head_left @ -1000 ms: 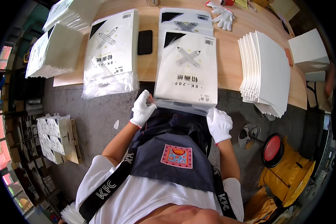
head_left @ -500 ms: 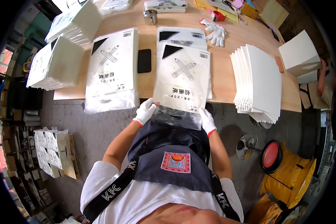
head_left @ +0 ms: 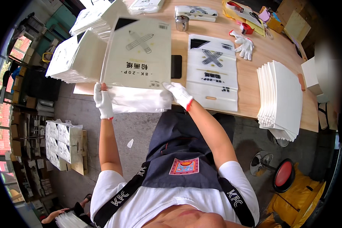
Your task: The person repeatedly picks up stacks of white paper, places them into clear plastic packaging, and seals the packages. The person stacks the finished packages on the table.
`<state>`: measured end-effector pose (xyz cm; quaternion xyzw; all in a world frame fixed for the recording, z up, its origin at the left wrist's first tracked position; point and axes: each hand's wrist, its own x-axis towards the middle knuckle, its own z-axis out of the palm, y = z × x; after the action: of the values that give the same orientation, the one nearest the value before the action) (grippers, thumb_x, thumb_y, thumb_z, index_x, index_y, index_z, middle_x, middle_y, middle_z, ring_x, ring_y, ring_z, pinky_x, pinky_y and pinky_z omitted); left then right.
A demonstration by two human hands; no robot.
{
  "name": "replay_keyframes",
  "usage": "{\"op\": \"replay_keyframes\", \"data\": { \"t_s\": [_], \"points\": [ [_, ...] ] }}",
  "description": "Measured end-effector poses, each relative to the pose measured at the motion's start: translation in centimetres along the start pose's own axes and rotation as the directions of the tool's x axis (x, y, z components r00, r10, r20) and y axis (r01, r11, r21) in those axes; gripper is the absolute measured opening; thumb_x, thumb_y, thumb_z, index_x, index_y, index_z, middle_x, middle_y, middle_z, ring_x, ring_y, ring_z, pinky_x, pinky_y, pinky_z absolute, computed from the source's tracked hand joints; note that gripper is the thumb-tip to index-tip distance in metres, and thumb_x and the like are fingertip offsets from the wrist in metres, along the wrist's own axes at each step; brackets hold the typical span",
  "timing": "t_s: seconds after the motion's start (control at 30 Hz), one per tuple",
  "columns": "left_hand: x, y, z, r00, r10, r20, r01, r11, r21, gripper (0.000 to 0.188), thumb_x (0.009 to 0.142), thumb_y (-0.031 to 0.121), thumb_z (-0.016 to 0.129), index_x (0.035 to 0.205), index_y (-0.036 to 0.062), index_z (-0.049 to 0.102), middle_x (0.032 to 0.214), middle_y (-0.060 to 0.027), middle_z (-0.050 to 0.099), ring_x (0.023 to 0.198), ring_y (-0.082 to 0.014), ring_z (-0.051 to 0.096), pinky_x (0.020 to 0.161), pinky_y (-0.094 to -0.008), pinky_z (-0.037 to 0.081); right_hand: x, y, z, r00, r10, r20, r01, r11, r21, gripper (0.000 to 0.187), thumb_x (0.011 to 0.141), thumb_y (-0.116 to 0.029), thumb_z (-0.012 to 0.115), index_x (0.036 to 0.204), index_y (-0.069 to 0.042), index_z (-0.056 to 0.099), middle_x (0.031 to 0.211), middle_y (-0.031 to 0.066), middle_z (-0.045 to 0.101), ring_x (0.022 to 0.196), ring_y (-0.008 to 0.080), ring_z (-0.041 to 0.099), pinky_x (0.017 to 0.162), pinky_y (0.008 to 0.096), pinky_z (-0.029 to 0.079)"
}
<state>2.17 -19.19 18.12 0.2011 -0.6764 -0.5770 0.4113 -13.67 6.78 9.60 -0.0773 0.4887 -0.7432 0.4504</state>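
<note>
A clear plastic packet of white drawing paper (head_left: 138, 62), printed with crossed pencils and a black corner, is held over the left stack of packets (head_left: 140, 99). My left hand (head_left: 103, 100), in a white glove, grips its near left corner with the fingers closed. My right hand (head_left: 178, 94), gloved alike, pinches the near right corner. Whether the packet touches the stack below cannot be told. To the right lie flat printed plastic bags (head_left: 212, 81), with a black phone (head_left: 176, 67) between them and the packet.
Fanned white paper stacks (head_left: 279, 98) stand at the table's right. Tall packet piles (head_left: 78, 59) fill the left side. A metal cup (head_left: 182, 23), a loose glove (head_left: 243, 45) and red tape (head_left: 247, 28) sit farther back. A red-topped stool (head_left: 284, 174) is at right.
Both hands have carried the packet leftward from beside the phone to above the left stack. The head view has shifted, and the flat bags on the right now show uncovered.
</note>
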Motion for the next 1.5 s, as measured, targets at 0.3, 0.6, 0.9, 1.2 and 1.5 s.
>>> {"op": "replay_keyframes", "data": {
  "t_s": [0.3, 0.6, 0.9, 1.2, 1.5],
  "points": [
    [-0.3, -13.9, -5.2, 0.983, -0.184, -0.019, 0.173, 0.882, 0.438, 0.024, 0.098, 0.028, 0.052, 0.096, 0.004, 0.057, 0.083, 0.0001, 0.054, 0.071, -0.0111, 0.046, 0.062, -0.0281, 0.04, 2.3, 6.1, 0.2, 0.966, -0.212, -0.145, 0.151, 0.925, -0.349, 0.047, 0.084, -0.031, 0.075, 0.11, 0.005, 0.06, 0.085, 0.0112, 0.068, 0.071, 0.0164, 0.063, 0.064, 0.0294, 0.05],
    [-20.9, -15.2, 4.0, 0.672, -0.625, 0.397, 0.594, 0.775, 0.214, 0.017, 0.09, 0.023, 0.061, 0.098, 0.0074, 0.062, 0.083, -0.0054, 0.065, 0.067, -0.0147, 0.058, 0.059, -0.0288, 0.049, -17.8, 10.0, -7.9, 0.958, 0.259, -0.123, -0.271, 0.957, -0.1, 0.028, 0.094, -0.026, 0.063, 0.113, -0.004, 0.063, 0.088, 0.0082, 0.069, 0.07, 0.012, 0.063, 0.061, 0.0259, 0.052],
    [-16.9, -6.7, 31.3, 0.53, 0.06, 0.846, -0.598, 0.733, 0.322, 0.018, 0.076, 0.031, 0.071, 0.085, 0.017, 0.064, 0.094, -0.0104, 0.063, 0.096, -0.0353, 0.058, 0.076, -0.0474, 0.05, -24.9, 8.9, -9.8, 0.922, 0.101, -0.375, -0.144, 0.986, -0.089, 0.032, 0.095, -0.025, 0.061, 0.118, -0.002, 0.06, 0.092, 0.0079, 0.069, 0.075, 0.0114, 0.064, 0.068, 0.0253, 0.053],
    [-12.4, -6.8, 34.8, 0.217, -0.319, 0.923, -0.484, 0.785, 0.385, 0.024, 0.083, 0.03, 0.058, 0.092, 0.0161, 0.075, 0.09, -0.0108, 0.072, 0.086, -0.0286, 0.067, 0.078, -0.037, 0.051, -24.3, 6.0, -11.0, 0.938, 0.008, -0.346, -0.004, 1.0, 0.012, 0.035, 0.094, -0.03, 0.064, 0.115, -0.002, 0.062, 0.095, 0.0081, 0.069, 0.077, 0.0121, 0.064, 0.069, 0.0263, 0.053],
    [-10.5, -5.4, 35.6, 0.401, -0.153, 0.903, -0.511, 0.78, 0.36, 0.02, 0.091, 0.019, 0.052, 0.092, 0.0088, 0.069, 0.09, -0.0126, 0.07, 0.086, -0.0266, 0.067, 0.08, -0.0334, 0.051, -9.9, -0.2, -17.3, 0.676, -0.343, -0.653, 0.124, 0.926, -0.357, 0.05, 0.092, -0.048, 0.059, 0.119, -0.006, 0.061, 0.095, 0.0163, 0.068, 0.089, 0.0277, 0.064, 0.082, 0.0384, 0.049]
  ]
}}
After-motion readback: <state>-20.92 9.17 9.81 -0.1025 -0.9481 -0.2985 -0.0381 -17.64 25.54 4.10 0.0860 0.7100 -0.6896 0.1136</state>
